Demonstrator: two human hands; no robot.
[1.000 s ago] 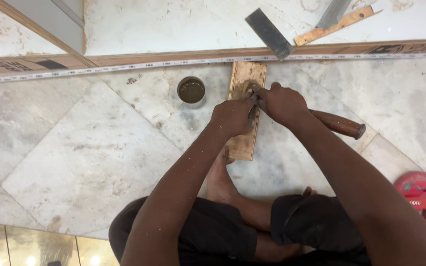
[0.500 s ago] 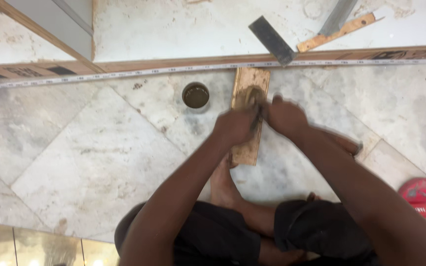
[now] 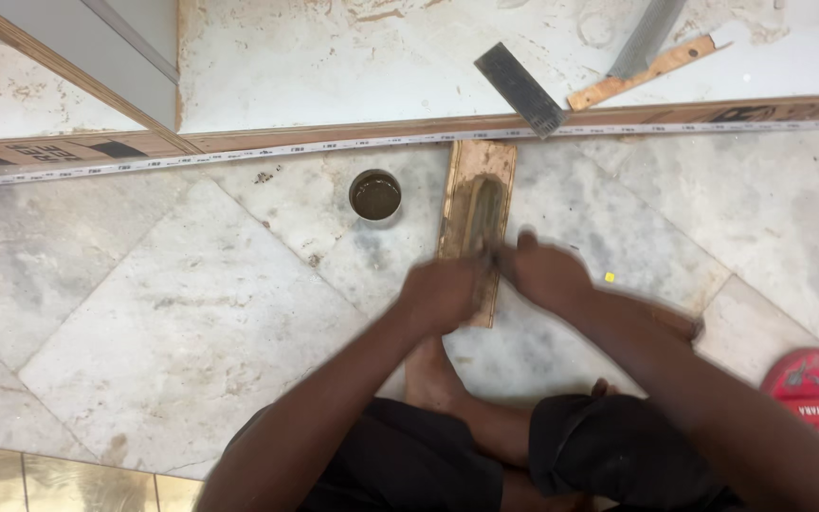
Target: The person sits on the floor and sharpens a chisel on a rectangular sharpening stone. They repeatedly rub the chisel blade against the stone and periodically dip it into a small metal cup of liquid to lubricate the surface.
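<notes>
Both hands are blurred, so the fingers cannot be told apart and what sits between them is hard to make out. The left hand (image 3: 445, 292) and the right hand (image 3: 547, 273) meet at the near end of a wooden block (image 3: 477, 218) that lies flat on the marble floor (image 3: 172, 313), its far end just short of a long wooden strip (image 3: 353, 136). Both hands look curled about something thin and dark at the block's stained middle, but the blur hides the thing itself, and I cannot tell how tightly either hand grips or what it has. A brown handle end (image 3: 680, 325) shows past the right forearm; the arm hides the rest of it, so whether it joins what the hands hold cannot be seen. The near end of the block is covered by the hands. A bare foot (image 3: 431, 379) rests on the floor just below it, partly under the left arm. A small round tin (image 3: 374, 194) of dark liquid stands just left of the block. A steel tape (image 3: 239, 155) runs along the strip. Beyond the strip lie a square (image 3: 521, 88), a file-like blade (image 3: 648, 36) cut off by the top edge, and a wooden stick (image 3: 642, 73). A red sandal (image 3: 817, 389) lies at the right edge, partly cut off.
</notes>
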